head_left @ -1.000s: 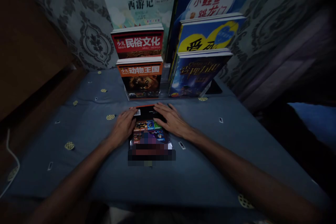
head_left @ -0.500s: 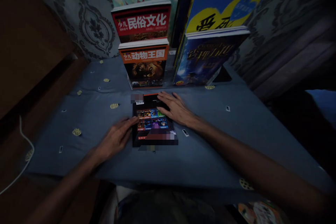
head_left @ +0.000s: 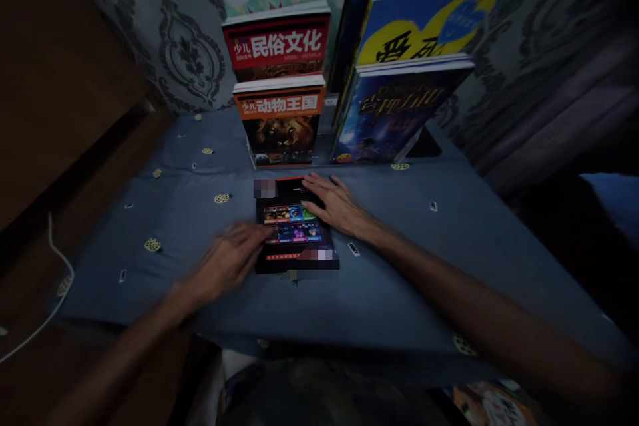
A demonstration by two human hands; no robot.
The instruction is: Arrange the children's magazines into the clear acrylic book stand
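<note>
On the blue cloth (head_left: 399, 266), both hands flat on a dark book (head_left: 294, 229).

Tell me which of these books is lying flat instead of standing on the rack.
The dark book on the blue cloth, under both hands: right hand, left hand. The others stand upright behind it.

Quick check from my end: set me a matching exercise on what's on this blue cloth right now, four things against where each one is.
Things:
1. left hand
2. right hand
3. lion-cover book
4. white cable

Places:
A. standing upright behind the flat book
B. on the flat book's far right corner
C. at the flat book's near left edge
D. beside the cloth's left edge

The flat book lies on the blue cloth.

Pairs: 1-C, 2-B, 3-A, 4-D
</note>
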